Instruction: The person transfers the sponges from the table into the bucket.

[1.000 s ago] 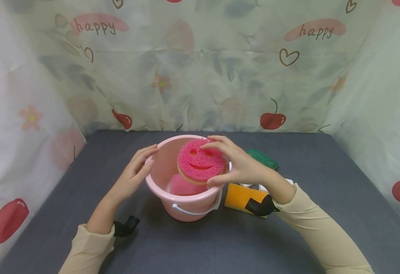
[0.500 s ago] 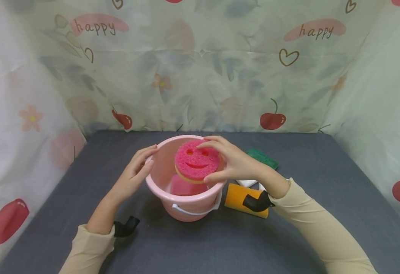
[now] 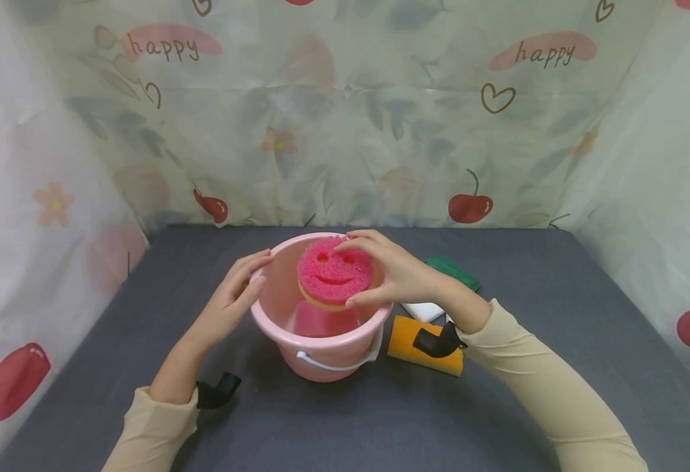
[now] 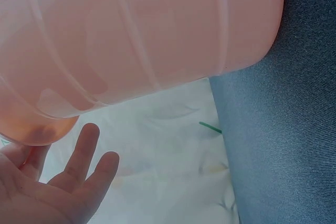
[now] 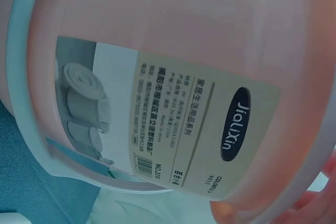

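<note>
My right hand [image 3: 398, 270] pinches a round pink smiley-face sponge [image 3: 334, 278], which has a pale yellow underside. It is held tilted over the mouth of a pink plastic bucket [image 3: 321, 357]. My left hand [image 3: 229, 295] holds the bucket's rim on the left side, thumb and fingertips at the edge. In the left wrist view, two fingers of the left hand [image 4: 63, 182] stand loosely off the bucket wall [image 4: 147, 30]. Inside the bucket lies a darker pink block [image 3: 321, 319]. The right wrist view shows the bucket's printed label [image 5: 168, 119]; the sponge is hidden there.
To the right of the bucket lie an orange sponge [image 3: 406, 347], a white item [image 3: 422, 311] partly under the right forearm, and a green scouring pad [image 3: 454, 272]. The bucket's white handle [image 3: 339, 367] hangs down in front. Printed curtains [image 3: 345, 151] enclose the dark tabletop [image 3: 321, 432].
My right hand has moved slightly left with the smiley sponge, further over the bucket. More of the white item and orange sponge shows. My left hand has stayed at the rim.
</note>
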`<state>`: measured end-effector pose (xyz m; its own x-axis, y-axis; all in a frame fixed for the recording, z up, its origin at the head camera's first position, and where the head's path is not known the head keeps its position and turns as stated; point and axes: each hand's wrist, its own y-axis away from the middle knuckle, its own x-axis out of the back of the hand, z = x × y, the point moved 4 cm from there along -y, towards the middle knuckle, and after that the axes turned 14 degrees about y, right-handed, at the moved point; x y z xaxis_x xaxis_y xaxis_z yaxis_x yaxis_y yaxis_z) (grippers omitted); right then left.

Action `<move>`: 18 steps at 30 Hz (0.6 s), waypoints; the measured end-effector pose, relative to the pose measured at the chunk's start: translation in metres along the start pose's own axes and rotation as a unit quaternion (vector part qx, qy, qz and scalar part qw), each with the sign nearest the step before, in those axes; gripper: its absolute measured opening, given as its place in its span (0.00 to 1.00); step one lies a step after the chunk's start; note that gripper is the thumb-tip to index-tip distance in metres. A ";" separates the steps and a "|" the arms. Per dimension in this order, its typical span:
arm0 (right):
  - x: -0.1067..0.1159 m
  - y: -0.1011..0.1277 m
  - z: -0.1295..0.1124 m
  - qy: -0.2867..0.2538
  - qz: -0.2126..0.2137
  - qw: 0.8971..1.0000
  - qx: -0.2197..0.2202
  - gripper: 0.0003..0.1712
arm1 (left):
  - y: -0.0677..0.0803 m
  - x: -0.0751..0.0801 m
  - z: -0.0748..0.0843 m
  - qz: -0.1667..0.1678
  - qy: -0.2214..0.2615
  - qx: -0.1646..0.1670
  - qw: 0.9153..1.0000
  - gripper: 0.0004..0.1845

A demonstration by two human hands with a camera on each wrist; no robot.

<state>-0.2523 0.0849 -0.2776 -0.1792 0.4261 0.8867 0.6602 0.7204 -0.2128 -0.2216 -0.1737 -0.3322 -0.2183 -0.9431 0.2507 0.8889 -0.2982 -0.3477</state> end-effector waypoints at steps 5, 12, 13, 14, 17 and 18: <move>-0.001 -0.003 0.003 -0.001 -0.008 1.000 -0.008 0.40 | 0.000 0.000 0.000 0.001 -0.008 0.004 1.000 0.22; -0.002 -0.006 0.004 -0.006 -0.015 1.000 -0.010 0.40 | 0.000 0.000 0.000 0.001 -0.006 0.001 1.000 0.22; -0.002 -0.006 0.004 -0.007 -0.015 1.000 -0.010 0.40 | 0.000 0.000 0.000 0.000 -0.004 0.001 1.000 0.22; -0.002 -0.007 0.004 -0.007 -0.016 1.000 -0.010 0.40 | 0.000 0.000 0.000 0.000 -0.001 -0.001 1.000 0.22; -0.003 -0.008 0.004 -0.008 -0.018 1.000 -0.010 0.40 | 0.000 0.000 0.000 0.000 0.001 0.000 1.000 0.22; -0.003 -0.009 0.004 -0.008 -0.018 1.000 -0.010 0.40 | 0.000 0.000 0.001 -0.001 0.001 0.000 1.000 0.22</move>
<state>-0.2608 0.0794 -0.2803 -0.2144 0.4085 0.8872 0.6675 0.7244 -0.1722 -0.2213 -0.1734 -0.3315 -0.2203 -0.9431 0.2491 0.8889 -0.2992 -0.3468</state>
